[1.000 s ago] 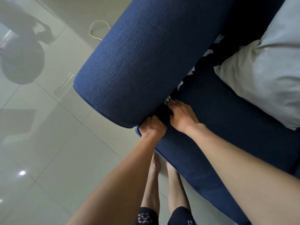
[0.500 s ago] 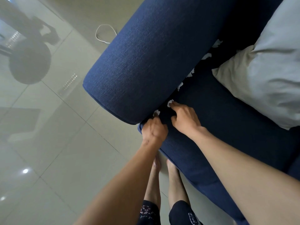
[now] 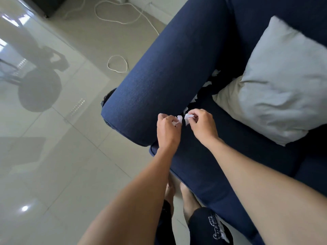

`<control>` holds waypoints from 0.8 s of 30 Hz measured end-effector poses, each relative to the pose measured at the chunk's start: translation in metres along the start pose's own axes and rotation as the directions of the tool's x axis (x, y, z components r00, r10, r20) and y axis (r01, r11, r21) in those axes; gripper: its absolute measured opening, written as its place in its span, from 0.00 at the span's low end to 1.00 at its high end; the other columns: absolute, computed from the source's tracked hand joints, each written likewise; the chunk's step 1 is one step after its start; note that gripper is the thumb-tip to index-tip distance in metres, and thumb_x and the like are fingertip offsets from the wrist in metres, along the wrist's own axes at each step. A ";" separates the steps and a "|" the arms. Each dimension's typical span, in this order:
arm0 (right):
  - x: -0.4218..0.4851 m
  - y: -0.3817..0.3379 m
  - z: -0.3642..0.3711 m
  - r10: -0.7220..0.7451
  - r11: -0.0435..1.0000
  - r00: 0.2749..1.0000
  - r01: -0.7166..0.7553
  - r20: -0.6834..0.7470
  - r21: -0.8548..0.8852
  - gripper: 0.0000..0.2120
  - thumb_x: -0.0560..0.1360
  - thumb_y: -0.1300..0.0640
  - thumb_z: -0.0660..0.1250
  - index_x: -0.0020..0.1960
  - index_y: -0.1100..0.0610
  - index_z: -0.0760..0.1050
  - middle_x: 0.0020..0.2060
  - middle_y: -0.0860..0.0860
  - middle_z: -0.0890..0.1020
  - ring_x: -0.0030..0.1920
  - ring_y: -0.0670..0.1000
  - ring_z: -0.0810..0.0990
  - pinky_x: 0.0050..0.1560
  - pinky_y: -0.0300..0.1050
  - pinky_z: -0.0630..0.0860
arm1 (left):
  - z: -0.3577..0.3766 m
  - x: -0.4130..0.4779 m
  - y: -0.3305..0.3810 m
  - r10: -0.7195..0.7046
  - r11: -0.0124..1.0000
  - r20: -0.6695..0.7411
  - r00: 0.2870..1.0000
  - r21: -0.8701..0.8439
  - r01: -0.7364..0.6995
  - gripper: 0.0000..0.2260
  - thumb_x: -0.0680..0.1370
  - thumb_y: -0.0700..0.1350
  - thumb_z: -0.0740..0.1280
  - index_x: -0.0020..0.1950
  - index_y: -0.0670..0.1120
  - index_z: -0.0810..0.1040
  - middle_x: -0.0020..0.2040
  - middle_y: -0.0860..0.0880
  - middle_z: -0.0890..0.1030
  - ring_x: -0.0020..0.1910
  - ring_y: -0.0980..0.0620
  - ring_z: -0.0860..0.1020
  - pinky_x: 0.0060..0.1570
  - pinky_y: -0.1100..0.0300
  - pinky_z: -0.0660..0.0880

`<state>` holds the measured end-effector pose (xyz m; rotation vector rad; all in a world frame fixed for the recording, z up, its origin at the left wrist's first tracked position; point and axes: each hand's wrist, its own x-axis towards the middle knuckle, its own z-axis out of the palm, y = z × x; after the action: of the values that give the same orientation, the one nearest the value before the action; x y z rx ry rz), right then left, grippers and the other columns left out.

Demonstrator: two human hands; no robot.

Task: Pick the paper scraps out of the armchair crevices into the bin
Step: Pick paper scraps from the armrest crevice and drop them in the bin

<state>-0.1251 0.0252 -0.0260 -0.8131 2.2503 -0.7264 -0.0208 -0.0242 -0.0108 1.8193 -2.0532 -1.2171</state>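
The blue armchair (image 3: pixel 164 71) fills the right half of the view, its rounded armrest running up the middle. My left hand (image 3: pixel 167 131) pinches a white paper scrap (image 3: pixel 177 120) just above the front end of the crevice between armrest and seat cushion. My right hand (image 3: pixel 201 127) holds a second white scrap (image 3: pixel 187 117) right beside it. More white scraps (image 3: pixel 206 84) stick out of the crevice farther back, up toward the cushion corner. A dark shape (image 3: pixel 107 97) shows behind the armrest's front end; I cannot tell whether it is the bin.
A pale grey cushion (image 3: pixel 279 82) lies on the seat at the right. A white cable (image 3: pixel 117 63) loops on the glossy tiled floor behind the armrest. My bare feet (image 3: pixel 178 193) stand at the seat's front edge.
Both hands have come up out of the crevice's front end, each now holding a white scrap. The view has shifted, showing more floor and cable.
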 end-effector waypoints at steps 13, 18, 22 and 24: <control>0.087 -0.121 -0.023 0.042 0.942 0.994 -0.005 -0.105 0.335 0.04 0.71 0.66 0.66 0.41 0.62 0.80 0.30 0.43 0.79 0.32 0.44 0.78 0.31 0.24 0.72 | -0.088 0.111 0.057 -0.132 0.967 -0.123 0.984 -0.234 0.101 0.12 0.77 0.43 0.63 0.35 0.41 0.75 0.30 0.46 0.68 0.28 0.53 0.68 0.29 0.61 0.68; 0.137 -0.176 0.027 -0.039 0.965 0.999 0.046 -0.033 0.258 0.04 0.72 0.60 0.68 0.42 0.60 0.81 0.32 0.45 0.80 0.32 0.41 0.78 0.32 0.26 0.72 | -0.133 0.174 0.037 -0.202 0.945 -0.174 0.964 -0.293 0.145 0.08 0.77 0.45 0.65 0.52 0.42 0.80 0.46 0.48 0.81 0.40 0.54 0.76 0.34 0.69 0.69; 0.170 -0.213 0.079 -0.062 0.973 0.998 0.059 0.006 0.224 0.04 0.73 0.58 0.69 0.43 0.59 0.81 0.41 0.52 0.83 0.37 0.47 0.80 0.34 0.28 0.72 | -0.170 0.216 0.003 -0.261 0.939 -0.221 0.940 -0.284 0.194 0.07 0.77 0.44 0.66 0.49 0.43 0.81 0.41 0.49 0.81 0.41 0.51 0.77 0.42 0.63 0.70; 0.183 -0.225 0.106 -0.077 0.980 0.996 0.067 0.051 0.186 0.04 0.72 0.58 0.69 0.43 0.58 0.81 0.47 0.54 0.81 0.41 0.50 0.81 0.37 0.32 0.72 | -0.183 0.234 -0.019 -0.300 0.936 -0.223 0.928 -0.258 0.240 0.06 0.76 0.43 0.66 0.48 0.42 0.81 0.38 0.52 0.78 0.40 0.52 0.75 0.43 0.61 0.71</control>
<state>-0.0825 -0.2803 -0.0124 -0.8179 2.0754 -0.9184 0.0404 -0.3153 0.0060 2.0709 -1.4957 -1.1454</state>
